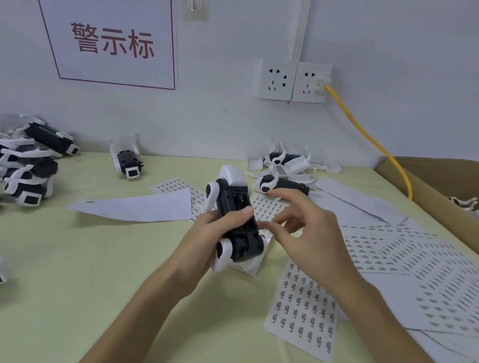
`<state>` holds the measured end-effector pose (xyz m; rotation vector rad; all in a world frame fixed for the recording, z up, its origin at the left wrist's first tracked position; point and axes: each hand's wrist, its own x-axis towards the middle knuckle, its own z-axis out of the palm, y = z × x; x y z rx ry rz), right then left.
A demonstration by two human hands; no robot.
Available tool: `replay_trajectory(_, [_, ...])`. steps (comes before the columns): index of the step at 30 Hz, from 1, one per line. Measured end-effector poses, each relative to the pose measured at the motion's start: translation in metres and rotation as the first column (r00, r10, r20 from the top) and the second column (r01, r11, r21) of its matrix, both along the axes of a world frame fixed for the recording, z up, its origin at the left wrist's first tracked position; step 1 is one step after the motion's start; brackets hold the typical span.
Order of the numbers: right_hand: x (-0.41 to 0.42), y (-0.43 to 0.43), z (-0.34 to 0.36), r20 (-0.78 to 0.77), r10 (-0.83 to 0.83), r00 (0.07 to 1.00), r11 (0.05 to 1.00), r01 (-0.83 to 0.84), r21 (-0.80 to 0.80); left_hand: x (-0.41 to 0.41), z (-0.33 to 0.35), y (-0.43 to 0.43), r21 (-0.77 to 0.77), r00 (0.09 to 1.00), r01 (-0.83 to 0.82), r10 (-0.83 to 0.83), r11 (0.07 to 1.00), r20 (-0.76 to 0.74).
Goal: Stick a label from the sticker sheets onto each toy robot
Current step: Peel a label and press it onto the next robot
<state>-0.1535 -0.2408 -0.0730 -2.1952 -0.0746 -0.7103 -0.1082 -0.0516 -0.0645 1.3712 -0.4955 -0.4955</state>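
Observation:
My left hand (212,234) grips a black-and-white toy robot (235,210) above the table, its black underside turned up toward me. Close against the robot's right side, my right hand (300,235) pinches a small pale label (266,228) between thumb and forefinger. Sticker sheets (304,312) with rows of small printed labels lie under and to the right of my hands, and more sheets (418,265) spread toward the right edge. A peeled white backing sheet (141,206) lies left of centre.
A heap of toy robots (12,163) covers the left side of the yellow-green table (75,267), one robot (128,160) lies by the wall and others (283,171) at back centre. A cardboard box (452,197) stands at the right. A yellow cable (370,136) hangs from a wall socket.

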Motion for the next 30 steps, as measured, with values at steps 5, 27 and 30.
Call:
replay_trajectory(5, [0.001, 0.006, -0.001, -0.008, -0.189, 0.982, 0.969, 0.188, 0.157, 0.001, -0.002, -0.002, -0.171, 0.987, -0.025, -0.004, 0.985, -0.164])
replay_trajectory(27, [-0.001, 0.018, -0.002, 0.006, -0.159, 0.987, 0.917, 0.145, 0.372, -0.006, -0.009, -0.009, -0.115, 0.995, 0.075, -0.081, 0.99, -0.051])
replay_trajectory(30, [-0.001, 0.019, -0.002, 0.003, -0.19, 0.982, 0.92, 0.177, 0.35, -0.005, -0.008, -0.009, -0.123, 0.997, 0.052, -0.058, 0.991, -0.047])
